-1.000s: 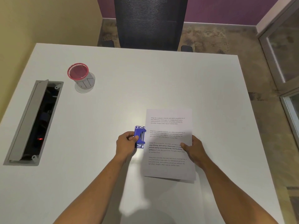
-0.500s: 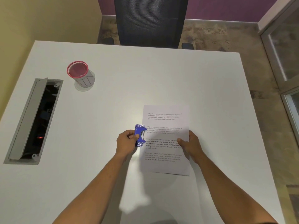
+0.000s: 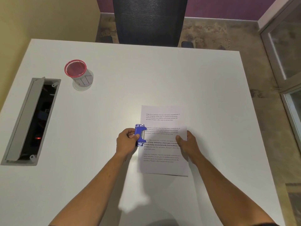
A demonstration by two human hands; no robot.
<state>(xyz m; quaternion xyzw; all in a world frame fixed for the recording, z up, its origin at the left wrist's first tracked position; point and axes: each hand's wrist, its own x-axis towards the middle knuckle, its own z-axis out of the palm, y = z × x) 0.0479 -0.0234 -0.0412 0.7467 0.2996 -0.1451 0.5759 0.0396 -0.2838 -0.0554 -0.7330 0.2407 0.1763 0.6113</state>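
Left hand: the left hand grips a blue hole punch, with the fingers curled round its outer side and the thumb pressed on its top.
Hole punch: it is small and blue, with metal parts at both ends. It sits against the left edge of the sheet about halfway down, its open slot facing the paper. Whether the edge is already inside the slot cannot be told.
Right hand: the right hand pinches the right edge of the sheet of paper. The thumb lies on the printed side and the other fingers are hidden beneath.
Sheet of paper: white, printed with four short blocks of text, one partly in bold. It lies lengthwise away from the person in the near right part of the surface, and its near edge casts a thin shadow.
Pen cup: a red-rimmed mesh pen cup stands upright at the far left, well apart from the hands.
Cable box: a grey cable box is set into the left side of the surface, lid raised, with a small red light inside.
Chair: a dark mesh office chair stands at the far edge.
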